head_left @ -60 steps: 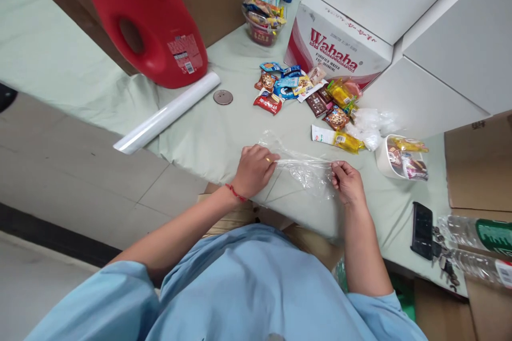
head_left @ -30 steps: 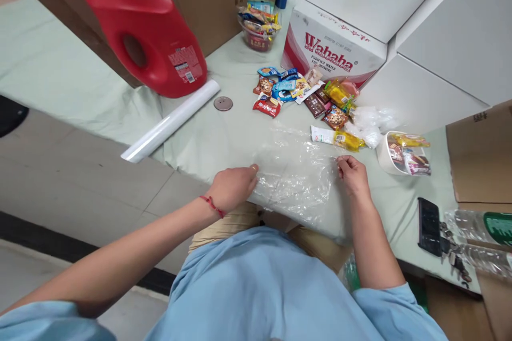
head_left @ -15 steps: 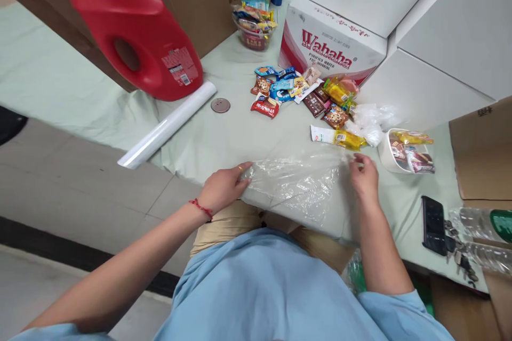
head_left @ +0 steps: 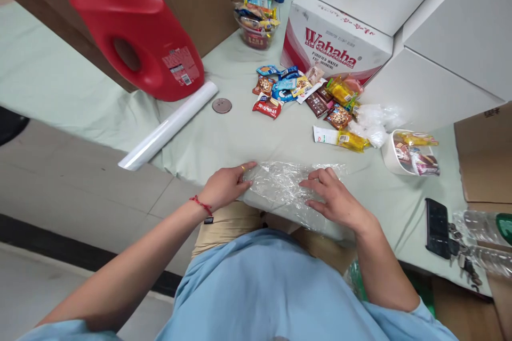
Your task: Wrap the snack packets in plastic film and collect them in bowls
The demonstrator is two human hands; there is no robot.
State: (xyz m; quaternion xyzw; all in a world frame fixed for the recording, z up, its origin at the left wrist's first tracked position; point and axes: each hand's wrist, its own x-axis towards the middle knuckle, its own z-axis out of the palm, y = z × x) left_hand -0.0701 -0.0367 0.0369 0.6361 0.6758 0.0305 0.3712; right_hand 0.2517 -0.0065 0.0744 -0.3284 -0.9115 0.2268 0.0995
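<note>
A crinkled clear plastic bag [head_left: 276,181] lies over the front edge of the cloth-covered table. My left hand [head_left: 226,186], with a red cord bracelet at the wrist, holds the bag's left edge between thumb and forefinger. My right hand [head_left: 328,197] rests over the bag's right part, fingers bent and spread apart, touching the plastic without a visible grip. Beyond the bag lies a yellow-and-white wrapped snack [head_left: 342,138]. Behind it is a loose pile of wrapped snacks [head_left: 284,88].
At left stand a red jug [head_left: 172,32] and a white roll [head_left: 168,125], with a brown round disc [head_left: 222,105] beside them. A clear snack bowl [head_left: 256,37] and a Wahaha carton [head_left: 336,37] are behind. A white tub [head_left: 394,154], phone [head_left: 437,226] and keys [head_left: 466,264] lie right.
My right hand has let go of the bag's right edge and moved left over the plastic, its fingers spreading. The bag is more bunched; my left hand stays at its left edge.
</note>
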